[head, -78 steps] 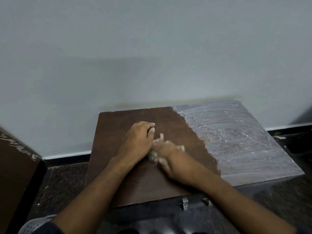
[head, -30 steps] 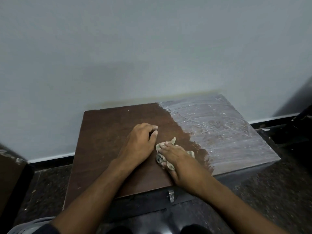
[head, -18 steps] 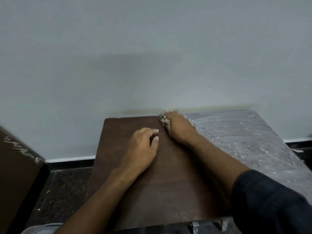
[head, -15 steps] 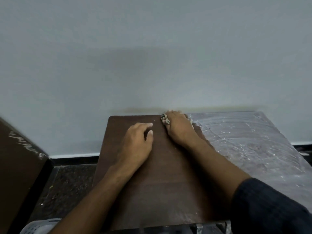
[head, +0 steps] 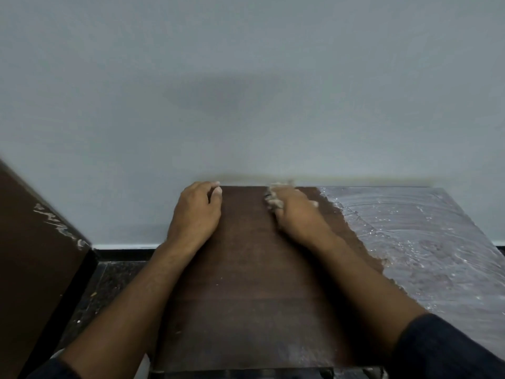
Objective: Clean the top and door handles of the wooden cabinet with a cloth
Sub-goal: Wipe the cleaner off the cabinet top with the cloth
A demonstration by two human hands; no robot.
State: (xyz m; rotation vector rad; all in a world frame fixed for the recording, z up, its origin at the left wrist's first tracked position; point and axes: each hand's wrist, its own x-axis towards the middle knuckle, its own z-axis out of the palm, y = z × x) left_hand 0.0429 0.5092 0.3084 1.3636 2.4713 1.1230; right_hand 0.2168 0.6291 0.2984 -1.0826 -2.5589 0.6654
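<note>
The wooden cabinet's top [head: 246,291] fills the lower middle; its left part is bare dark brown, its right part [head: 426,242] carries a grey dusty film with streaks. My right hand [head: 293,212] presses a small crumpled pale cloth [head: 272,199] onto the top near the back edge by the wall. Only bits of the cloth show past the fingers. My left hand [head: 198,212] rests on the back left corner with its fingers curled and nothing in it. The door handles are hidden below the front edge.
A plain grey wall [head: 246,91] stands right behind the cabinet. A second dark brown piece of furniture [head: 35,255] with white scuffs stands at the left. Dark speckled floor [head: 106,280] shows between the two.
My right hand has carried the cloth from the front middle of the top to the back edge. My left hand has slid to the back left corner. The view has shifted left and closer.
</note>
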